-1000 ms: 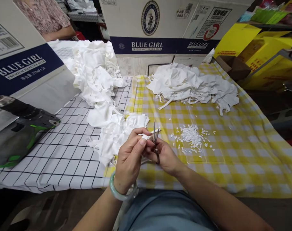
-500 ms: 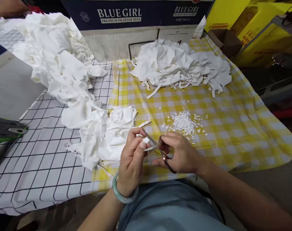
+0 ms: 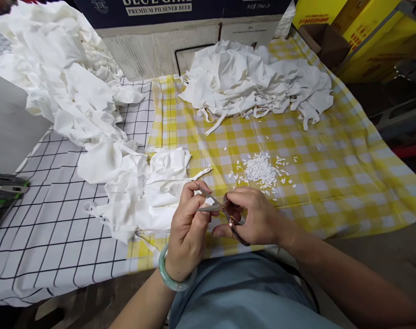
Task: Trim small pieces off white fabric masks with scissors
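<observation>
Between thumb and fingers, my left hand [image 3: 189,224] pinches a white strap end [image 3: 210,201] of the cloth. My right hand [image 3: 254,217] grips a pair of scissors [image 3: 236,228] by its bronze-coloured handles. The blades are spread, with the strap end between them and their tips by my left fingers. White fabric pieces with thin straps [image 3: 156,192] lie just left of my left hand. Beyond my right hand is a heap of small white snippets [image 3: 261,169] on the yellow checked cloth.
A larger pile of white fabric [image 3: 256,82] sits at the back, before a beer carton [image 3: 153,50]. More white fabric [image 3: 81,91] runs along the left over a black-lined cloth [image 3: 71,219]. A green and grey tool [image 3: 7,187] lies at the left edge.
The scissor blades have shifted left and now reach further over the strap end at my left fingers. The view has tilted down slightly.
</observation>
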The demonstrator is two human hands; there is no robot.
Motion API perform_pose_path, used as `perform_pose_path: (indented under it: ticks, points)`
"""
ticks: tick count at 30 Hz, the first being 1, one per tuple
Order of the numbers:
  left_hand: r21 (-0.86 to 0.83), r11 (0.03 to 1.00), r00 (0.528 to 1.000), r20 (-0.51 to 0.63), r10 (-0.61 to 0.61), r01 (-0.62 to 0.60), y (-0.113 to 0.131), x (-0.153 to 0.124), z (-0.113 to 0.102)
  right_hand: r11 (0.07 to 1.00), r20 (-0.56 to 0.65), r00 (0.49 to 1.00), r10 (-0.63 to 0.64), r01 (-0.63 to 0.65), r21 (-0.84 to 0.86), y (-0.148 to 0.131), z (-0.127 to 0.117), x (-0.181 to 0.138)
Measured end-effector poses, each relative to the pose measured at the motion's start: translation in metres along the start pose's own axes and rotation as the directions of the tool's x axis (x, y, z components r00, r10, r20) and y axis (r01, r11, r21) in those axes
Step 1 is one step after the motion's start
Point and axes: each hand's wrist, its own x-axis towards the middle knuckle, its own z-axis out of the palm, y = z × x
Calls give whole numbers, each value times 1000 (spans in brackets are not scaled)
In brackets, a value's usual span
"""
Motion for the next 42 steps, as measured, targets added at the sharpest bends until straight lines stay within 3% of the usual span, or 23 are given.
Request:
perform_pose_path:
  ticks: [9, 16, 22, 26, 29, 32, 36, 39, 42]
  points:
    - [-23, 999, 999, 1, -35, 35, -3, -3, 1, 999, -21, 1000, 9, -9, 40, 0, 0, 0]
    - [24, 1000, 1000, 1, 16, -16, -3, -1, 6, 992, 5, 998, 55, -55, 111, 4, 0, -6]
    - [106, 991, 987, 143, 67, -83, -2, 12, 22, 986, -104, 982, 159, -154, 55, 16, -8, -27]
    - [79, 997, 969, 245, 7, -27, -7, 22, 41, 956, -194, 938, 288, -294, 0, 31, -8, -50]
    - [27, 994, 946, 304, -107, 104, -12, 24, 51, 908, -198, 887, 418, -402, 119, 40, -2, -64]
    - [-29, 976, 922, 334, -195, 217, -16, 24, 53, 810, -125, 839, 530, -456, 369, 43, -1, -69]
    - [-110, 948, 913, 322, -251, 300, -15, 23, 48, 711, -127, 850, 512, -335, 618, 41, -13, -64]
    - [-59, 967, 923, 315, -218, 249, -5, 13, 40, 716, -156, 893, 423, -224, 661, 36, -18, -56]
    - [128, 991, 894, 438, -93, 40, 7, -4, 24, 641, -68, 907, 416, -240, 729, 32, -7, -49]
